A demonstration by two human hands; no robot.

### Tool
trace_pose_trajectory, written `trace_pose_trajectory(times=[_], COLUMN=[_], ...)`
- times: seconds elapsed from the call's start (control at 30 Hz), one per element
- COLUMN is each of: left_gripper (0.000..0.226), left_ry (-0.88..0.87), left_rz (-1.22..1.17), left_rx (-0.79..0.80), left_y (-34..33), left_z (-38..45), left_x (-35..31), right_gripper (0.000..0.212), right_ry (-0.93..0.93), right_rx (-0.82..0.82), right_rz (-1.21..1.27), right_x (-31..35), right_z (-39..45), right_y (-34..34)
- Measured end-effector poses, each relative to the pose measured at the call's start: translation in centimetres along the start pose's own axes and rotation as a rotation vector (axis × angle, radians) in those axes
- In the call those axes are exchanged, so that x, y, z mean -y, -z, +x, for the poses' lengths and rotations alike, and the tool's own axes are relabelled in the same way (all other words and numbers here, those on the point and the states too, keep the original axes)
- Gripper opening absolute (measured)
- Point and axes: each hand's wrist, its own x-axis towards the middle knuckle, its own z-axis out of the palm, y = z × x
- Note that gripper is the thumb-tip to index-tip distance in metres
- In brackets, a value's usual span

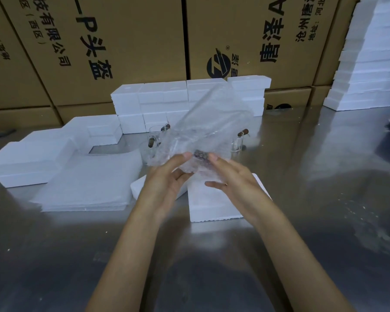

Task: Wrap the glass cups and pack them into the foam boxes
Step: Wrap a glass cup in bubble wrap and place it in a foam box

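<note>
Cup in bubble wrap, hands cradling

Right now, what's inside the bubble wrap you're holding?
Inside the bubble wrap a dark handle shows between both hands' fingertips. The glass itself is too blurred by the wrap to make out.

Foam boxes plain white; bubble wrap sheet clear with a fine dotted bubble pattern, a dark brown handle showing through it. Cardboard cartons tan with black printed characters and a black round logo; steel table dull grey with pale reflections.
</note>
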Motion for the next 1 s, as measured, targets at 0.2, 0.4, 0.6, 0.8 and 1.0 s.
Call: trace_pose_trajectory(times=[0.2,0.4,0.6,0.8,1.0], left_gripper=[0.07,0.053,0.017,0.027,0.035], left_ry=[0.064,0.101,0.122,0.016,-0.134], left_rz=[0.278,0.334,0.239,0.408,0.502], left_rx=[0.073,0.164,0.041,-0.046,-0.036], left_y=[-0.6,-0.7,-1.1,-1.1,-1.4], left_z=[-0.5,-0.7,-0.4,-0.3,-0.8], left_x=[0.5,0.2,0.1,1.2,1.2], right_gripper=[0.019,0.017,0.017,0.03,0.044], right_ry=[0.085,0.076,0.175,0.373,0.375], right_rx=[-0.338,-0.381,-0.35,-0.323,-0.206], right_rz=[0.135,0.021,-0.115,-0.293,-0.371], right_x=[0.4,0.6,-0.1,-0.3,0.0], right_z=[-0.3,-0.3,-0.3,-0.2,-0.5], right_y=[0.7,0.6,0.2,0.0,-0.8])
